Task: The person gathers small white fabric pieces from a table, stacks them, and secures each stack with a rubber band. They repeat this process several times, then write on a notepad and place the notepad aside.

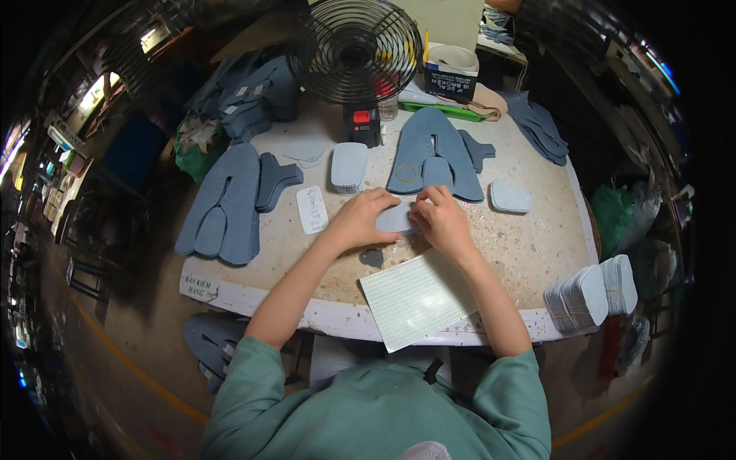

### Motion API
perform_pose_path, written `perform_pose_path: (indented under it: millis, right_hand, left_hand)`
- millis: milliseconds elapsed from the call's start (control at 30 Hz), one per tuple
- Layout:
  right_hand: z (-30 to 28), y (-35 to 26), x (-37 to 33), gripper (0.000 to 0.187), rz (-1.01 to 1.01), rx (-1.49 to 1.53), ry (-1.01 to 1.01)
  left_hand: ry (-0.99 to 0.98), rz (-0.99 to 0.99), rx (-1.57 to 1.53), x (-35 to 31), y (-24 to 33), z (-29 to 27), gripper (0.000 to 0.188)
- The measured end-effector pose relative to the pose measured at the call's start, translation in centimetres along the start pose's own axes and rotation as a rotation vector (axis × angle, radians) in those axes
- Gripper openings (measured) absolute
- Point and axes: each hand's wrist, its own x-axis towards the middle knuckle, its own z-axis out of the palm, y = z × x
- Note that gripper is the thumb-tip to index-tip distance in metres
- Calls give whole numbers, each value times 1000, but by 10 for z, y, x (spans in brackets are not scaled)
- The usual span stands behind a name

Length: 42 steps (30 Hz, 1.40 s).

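A small stack of light grey rounded pieces (393,218) lies on the table in front of me, between my hands. My left hand (359,221) grips its left end, thumb on the near side and fingers on the far side. Over the right end, my right hand (445,222) has its fingertips pinched together, touching the stack; whether they hold something small is hidden. Just nearer to me are a dark scrap (372,257) and a pale sheet of small printed labels (418,297), partly under my right forearm.
Blue-grey shoe-upper pieces lie left (222,203) and beyond my hands (433,146). More rounded pieces stand in stacks (349,165), (510,196) and at the right edge (575,299). A black fan (354,54) and a dark box (451,82) stand at the back. A written card (312,210) lies left.
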Motion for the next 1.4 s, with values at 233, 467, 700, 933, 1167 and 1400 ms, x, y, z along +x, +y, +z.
perform_pose_path:
  millis: [233, 467, 700, 933, 1167, 1400]
  right_hand:
    - [-1, 11, 4, 7, 107, -52, 148]
    - [-6, 6, -2, 8, 184, 14, 83]
    - [-3, 2, -3, 8, 106, 137, 43]
    - [7, 8, 3, 17, 179, 4, 133]
    - [-1, 1, 0, 52, 264, 340, -36]
    - [5, 3, 6, 57, 207, 11, 98]
  left_hand:
    - [-57, 16, 4, 1, -1, -6, 60]
    - [-134, -162, -334, 2, 2, -17, 79]
    - [-71, -155, -249, 4, 0, -12, 56]
    - [-33, -88, -178, 4, 1, -6, 53]
    - [-29, -93, -191, 3, 1, -8, 40]
    - [-8, -18, -47, 2, 7, -3, 38]
